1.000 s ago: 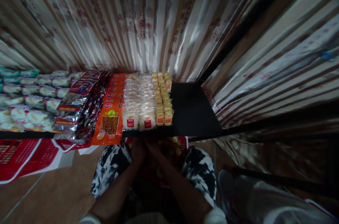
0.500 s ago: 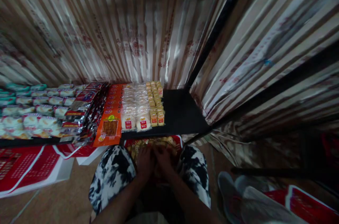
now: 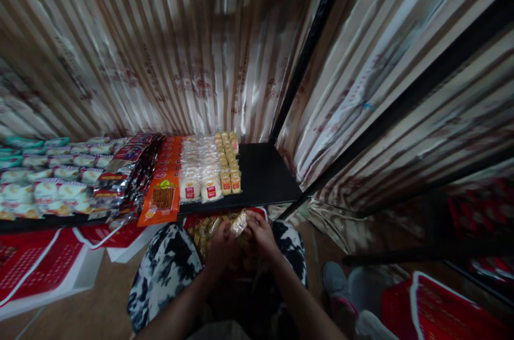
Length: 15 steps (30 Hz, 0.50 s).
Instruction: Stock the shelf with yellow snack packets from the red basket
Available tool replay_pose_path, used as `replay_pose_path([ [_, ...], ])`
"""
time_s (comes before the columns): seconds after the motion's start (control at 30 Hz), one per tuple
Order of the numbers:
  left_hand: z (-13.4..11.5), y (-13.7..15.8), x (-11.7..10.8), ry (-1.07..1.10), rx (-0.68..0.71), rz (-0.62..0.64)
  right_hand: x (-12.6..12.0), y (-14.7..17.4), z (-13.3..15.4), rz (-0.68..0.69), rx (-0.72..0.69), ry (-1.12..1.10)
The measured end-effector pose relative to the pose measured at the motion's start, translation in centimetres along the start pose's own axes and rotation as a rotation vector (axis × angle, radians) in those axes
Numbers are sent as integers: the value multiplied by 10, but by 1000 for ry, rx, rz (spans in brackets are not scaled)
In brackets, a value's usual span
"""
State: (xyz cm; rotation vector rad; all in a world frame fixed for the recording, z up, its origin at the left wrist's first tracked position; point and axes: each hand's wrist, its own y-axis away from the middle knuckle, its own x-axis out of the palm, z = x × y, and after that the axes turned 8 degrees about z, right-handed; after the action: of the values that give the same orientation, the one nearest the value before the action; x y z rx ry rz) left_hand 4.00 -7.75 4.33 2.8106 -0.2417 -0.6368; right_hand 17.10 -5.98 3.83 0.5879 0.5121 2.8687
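A small shiny see-through packet (image 3: 240,223) is between my two hands, above a red basket (image 3: 262,212). My left hand (image 3: 223,239) grips it from the left with bent fingers. From the right, my right hand (image 3: 260,228) pinches its other side. Small gold-wrapped snack packets (image 3: 199,234) fill the basket below, between my knees. On the black shelf (image 3: 267,174) just ahead, two rows of small yellow snack packets (image 3: 231,182) stand beside clear-wrapped white packets (image 3: 201,182).
Left along the shelf lie an orange snack bag (image 3: 164,190), dark red bags (image 3: 126,168) and several white packets (image 3: 64,190). Red baskets (image 3: 36,259) sit below. A black post (image 3: 309,51) rises before the striped curtain (image 3: 193,51). Someone's shoe (image 3: 335,278) shows at right.
My hands have risen from among the packets in the basket and now hold one shiny packet between them. The right hand has moved rightward from the left. The view has shifted slightly.
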Motion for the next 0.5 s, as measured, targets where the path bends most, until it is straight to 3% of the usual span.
replay_pose_path([
  [0.1, -6, -2, 1, 130, 44, -7, 5, 0, 12, 21, 4, 12],
  [0.23, -17, -5, -2, 461, 29, 18, 6, 1, 30, 90, -30, 13],
  [0.4, -33, -9, -8, 899, -6, 304, 2, 1, 48, 128, 12, -113],
  [0.5, -42, -14, -6, 1131, -88, 475, 2, 3, 51, 242, 52, -103],
])
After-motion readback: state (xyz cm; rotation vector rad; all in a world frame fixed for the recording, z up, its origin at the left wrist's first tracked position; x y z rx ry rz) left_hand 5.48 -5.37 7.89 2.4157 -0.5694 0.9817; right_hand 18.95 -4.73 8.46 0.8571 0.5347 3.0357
